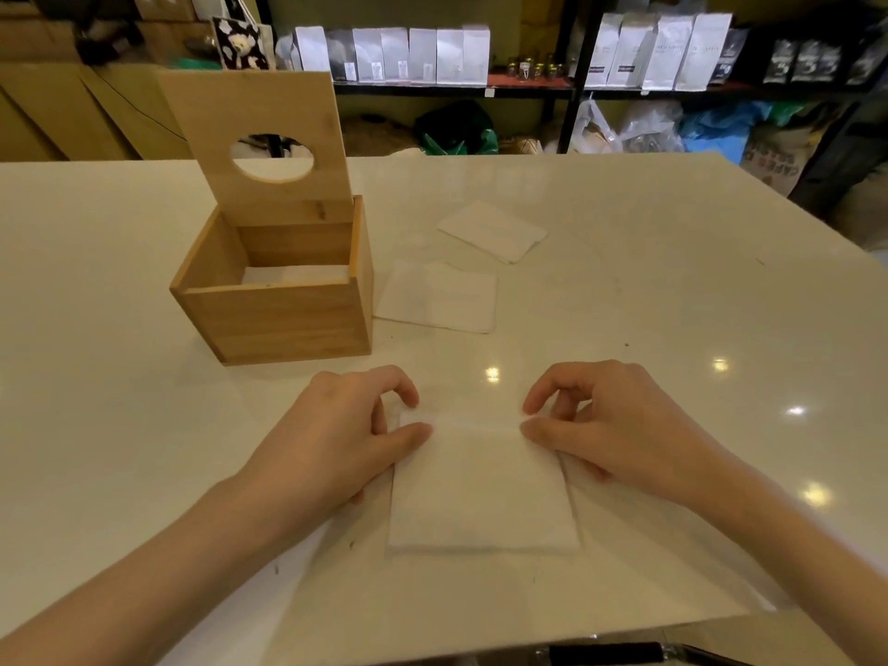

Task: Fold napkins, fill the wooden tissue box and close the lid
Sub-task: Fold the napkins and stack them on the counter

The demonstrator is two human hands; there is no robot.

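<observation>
A white napkin [480,492] lies flat on the white table [672,300] in front of me, folded over once. My left hand [336,435] pinches its far left corner between thumb and forefinger. My right hand [610,425] pinches the far right corner the same way. The wooden tissue box [278,319] stands at the left, its top uncovered, with white napkins [298,274] lying inside. Its lid [259,141], with a round hole, stands upright at the back of the box. Two more napkins lie beyond my hands: one [439,295] beside the box, one [492,230] farther back.
Shelves [528,88] with white and dark bags run behind the table. Plastic bags [624,127] sit on the floor below them. The table's near edge [480,646] is just below my forearms, with a dark object [605,653] past it.
</observation>
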